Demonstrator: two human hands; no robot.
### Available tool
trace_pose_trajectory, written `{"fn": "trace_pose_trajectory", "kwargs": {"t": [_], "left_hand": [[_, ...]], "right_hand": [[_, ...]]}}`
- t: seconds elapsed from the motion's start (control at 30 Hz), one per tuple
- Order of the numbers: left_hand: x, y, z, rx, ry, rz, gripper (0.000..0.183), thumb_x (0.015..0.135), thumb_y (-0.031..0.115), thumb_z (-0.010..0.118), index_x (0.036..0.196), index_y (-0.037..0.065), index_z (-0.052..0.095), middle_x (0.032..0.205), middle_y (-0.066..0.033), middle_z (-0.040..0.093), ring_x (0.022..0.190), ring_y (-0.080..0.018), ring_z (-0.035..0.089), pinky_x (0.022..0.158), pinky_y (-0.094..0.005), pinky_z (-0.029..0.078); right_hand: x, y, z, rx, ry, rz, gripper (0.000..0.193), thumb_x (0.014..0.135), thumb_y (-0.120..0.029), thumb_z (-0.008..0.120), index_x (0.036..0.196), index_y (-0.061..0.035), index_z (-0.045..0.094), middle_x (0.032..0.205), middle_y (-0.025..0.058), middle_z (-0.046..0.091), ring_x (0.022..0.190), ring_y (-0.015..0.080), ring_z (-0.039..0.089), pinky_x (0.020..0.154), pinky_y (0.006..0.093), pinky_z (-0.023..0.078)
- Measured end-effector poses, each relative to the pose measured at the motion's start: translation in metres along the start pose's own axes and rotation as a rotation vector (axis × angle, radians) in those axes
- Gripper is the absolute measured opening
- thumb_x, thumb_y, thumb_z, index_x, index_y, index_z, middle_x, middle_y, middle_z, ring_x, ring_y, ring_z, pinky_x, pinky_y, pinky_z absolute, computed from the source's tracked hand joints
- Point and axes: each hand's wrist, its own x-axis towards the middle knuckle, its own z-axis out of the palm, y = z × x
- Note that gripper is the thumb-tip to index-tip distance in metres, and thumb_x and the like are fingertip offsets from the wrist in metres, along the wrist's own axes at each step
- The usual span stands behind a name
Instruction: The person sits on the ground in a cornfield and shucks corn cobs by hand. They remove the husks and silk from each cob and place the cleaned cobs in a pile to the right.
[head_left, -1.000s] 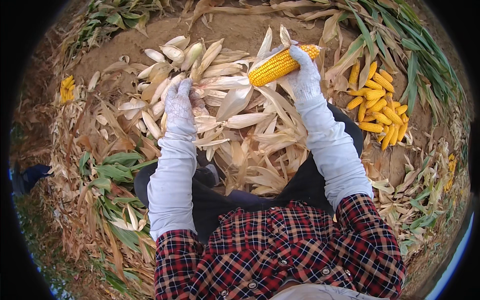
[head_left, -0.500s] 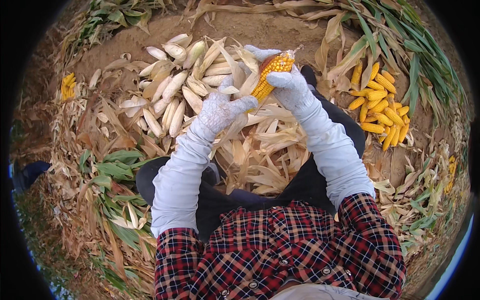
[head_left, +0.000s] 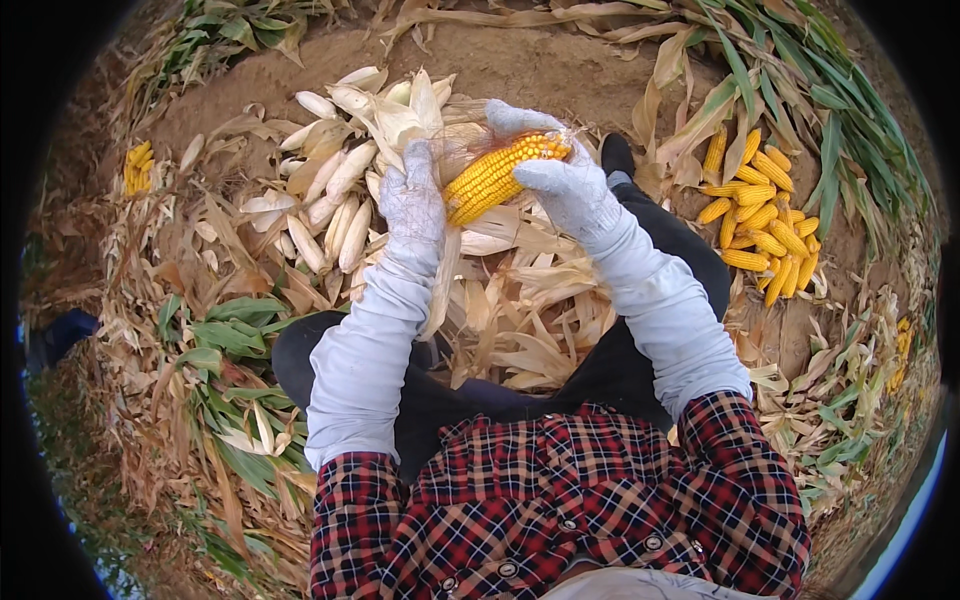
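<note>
One corn ear [head_left: 505,172] | right hand [head_left: 568,187] clasping it | left hand [head_left: 412,200] gripping pale husk [head_left: 400,122] | one yellow ear pile [head_left: 768,241]

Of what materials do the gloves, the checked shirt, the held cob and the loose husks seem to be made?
Gloves: probably knitted or woven fabric, matte; they look soft and textured.
Checked shirt: woven cloth, perhaps cotton, matte; it folds softly.
Held cob: natural plant matter, slightly glossy, with kernels in tight rows.
Loose husks: apparently dried leaf, papery and dull; they are thin, pale and curled.
</note>
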Motion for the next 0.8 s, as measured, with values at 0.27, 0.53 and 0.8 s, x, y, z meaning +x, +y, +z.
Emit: {"fn": "trace_pose_trajectory", "kwargs": {"t": [0.27,0.53,0.8], "left_hand": [[0.023,0.082,-0.051,-1.017,0.092,-0.255,0.052,0.109,0.046,0.045,0.145,0.009,0.048,0.137,-0.0139,0.056,0.122,-0.0321,0.059,0.099,-0.0525,0.054],[0.006,0.07,-0.043,-0.993,-0.351,-0.141,0.051,0.106,0.041,0.056,0.143,0.007,0.05,0.129,-0.011,0.062,0.114,-0.027,0.064,0.095,-0.0433,0.057],[0.004,0.052,-0.035,-0.271,-0.397,0.081,0.047,0.093,0.031,0.076,0.126,0.001,0.062,0.106,-0.0115,0.069,0.096,-0.0216,0.066,0.081,-0.0331,0.053]], "right_hand": [[-0.011,-0.003,0.022,0.388,-0.214,0.412,0.092,0.096,-0.07,0.055,0.155,-0.0011,0.038,0.152,0.0196,0.049,0.14,0.0316,0.05,0.116,0.0451,0.043],[-0.022,0.032,0.022,0.187,-0.017,0.804,0.065,0.099,-0.059,0.057,0.129,-0.0007,0.06,0.096,0.0195,0.073,0.071,0.028,0.073,0.06,0.0399,0.063],[-0.017,0.048,0.016,0.185,-0.005,0.776,0.064,0.095,-0.058,0.064,0.124,-0.0008,0.057,0.089,0.017,0.069,0.063,0.0262,0.069,0.054,0.0381,0.06]]}}
